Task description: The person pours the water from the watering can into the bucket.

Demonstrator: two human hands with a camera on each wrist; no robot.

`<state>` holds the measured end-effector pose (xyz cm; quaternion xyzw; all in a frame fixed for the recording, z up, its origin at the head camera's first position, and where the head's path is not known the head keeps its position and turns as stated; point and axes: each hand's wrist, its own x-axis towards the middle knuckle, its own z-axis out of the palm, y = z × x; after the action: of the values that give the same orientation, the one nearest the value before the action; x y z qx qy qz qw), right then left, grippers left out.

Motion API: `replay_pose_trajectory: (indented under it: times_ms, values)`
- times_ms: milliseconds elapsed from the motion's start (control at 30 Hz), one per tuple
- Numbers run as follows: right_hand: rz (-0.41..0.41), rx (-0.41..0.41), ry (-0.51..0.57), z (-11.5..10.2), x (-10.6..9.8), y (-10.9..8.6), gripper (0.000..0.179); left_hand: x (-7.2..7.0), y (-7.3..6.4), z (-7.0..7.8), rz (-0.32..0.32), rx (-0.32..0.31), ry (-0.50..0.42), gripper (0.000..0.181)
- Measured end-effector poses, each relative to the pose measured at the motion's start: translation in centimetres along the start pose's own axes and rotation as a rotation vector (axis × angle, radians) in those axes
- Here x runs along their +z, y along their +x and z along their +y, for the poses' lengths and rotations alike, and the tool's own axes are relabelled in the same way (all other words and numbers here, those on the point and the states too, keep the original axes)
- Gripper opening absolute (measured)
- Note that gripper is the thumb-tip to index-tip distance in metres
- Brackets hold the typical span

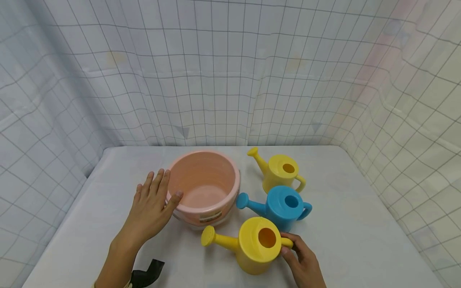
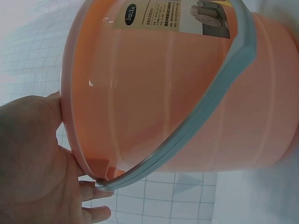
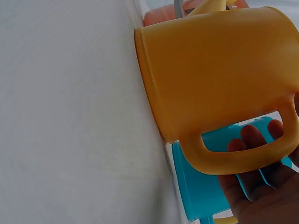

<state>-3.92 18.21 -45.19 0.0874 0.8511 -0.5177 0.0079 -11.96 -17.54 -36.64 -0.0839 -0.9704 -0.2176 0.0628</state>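
A pink bucket with a grey handle stands upright on the table. My left hand rests on its left rim, fingers straight, thumb over the edge. Three watering cans stand to the bucket's right. The nearest is a yellow watering can, its spout pointing left. My right hand grips its handle, with fingers passed through the loop. Just behind it is a blue watering can, partly covered by the yellow one. Farther back stands a second yellow watering can.
White cloth with a dark grid hangs at the back and both sides of the white table. A black strap shows by the left wrist. The bucket carries a printed label.
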Motion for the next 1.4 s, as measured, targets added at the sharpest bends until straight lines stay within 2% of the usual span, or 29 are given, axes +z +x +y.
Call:
replay_pose_trajectory:
  times_ms: [567,1067,1267,1400]
  values:
    - [-0.032,0.026,0.085,0.5,-0.2,0.2,0.031,0.0,0.0,0.1,0.012,-0.002,-0.002,0.076]
    - [-0.045,0.020,0.221,0.8,-0.5,0.1,0.019,0.0,-0.1,0.1,0.010,-0.004,-0.008,0.077]
    - [-0.056,0.002,0.250,1.0,-0.6,0.1,0.019,0.1,-0.1,0.1,0.005,-0.009,-0.010,0.077]
    - [-0.071,0.022,0.306,1.0,-0.7,0.1,0.021,0.1,0.0,0.1,0.006,-0.009,-0.007,0.077]
